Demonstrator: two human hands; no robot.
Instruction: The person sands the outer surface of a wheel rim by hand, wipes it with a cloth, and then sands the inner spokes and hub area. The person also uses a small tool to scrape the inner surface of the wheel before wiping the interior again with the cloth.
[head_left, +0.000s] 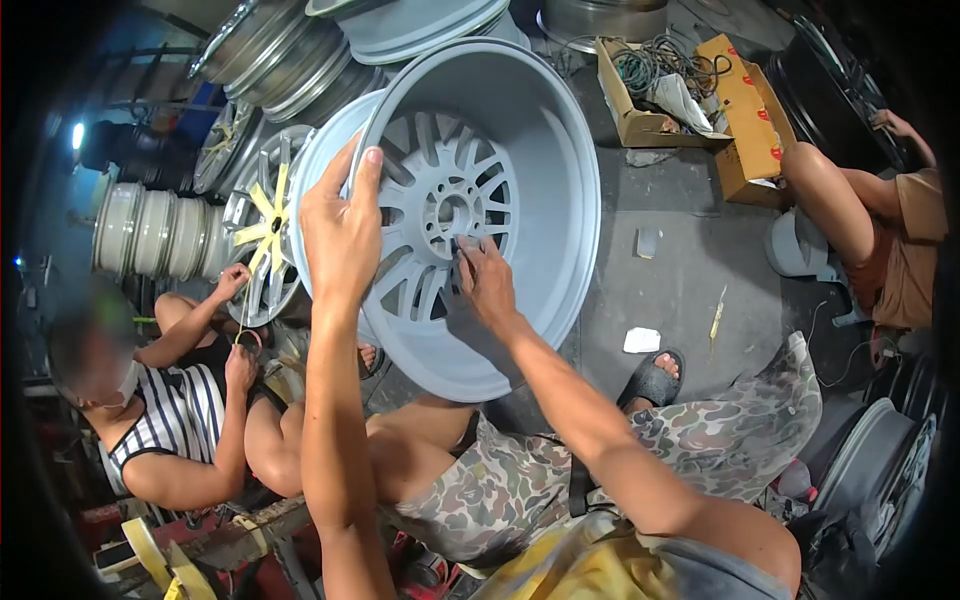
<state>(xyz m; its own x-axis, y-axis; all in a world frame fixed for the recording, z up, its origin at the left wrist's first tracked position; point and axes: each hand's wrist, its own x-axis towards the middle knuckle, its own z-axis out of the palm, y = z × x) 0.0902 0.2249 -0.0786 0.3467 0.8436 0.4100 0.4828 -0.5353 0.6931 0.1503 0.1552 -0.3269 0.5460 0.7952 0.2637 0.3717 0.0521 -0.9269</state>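
Observation:
A grey wheel rim (555,130) is tilted in front of me, its hollow side facing me and its spokes at the far end. My left hand (342,225) grips the rim's left edge, thumb over the lip. My right hand (485,285) reaches inside, fingers bent together near the centre hub and spokes; whatever they may hold is too small to make out. Behind the rim's left side shows another pale grey rim (308,200).
At the left, a seated person (185,400) handles yellow tape beside a taped wheel (270,225). Another person (905,260) sits at the right by a dark wheel (830,90). Cardboard boxes (750,180) with cables stand at the upper right. Stacked rims (160,230) stand left.

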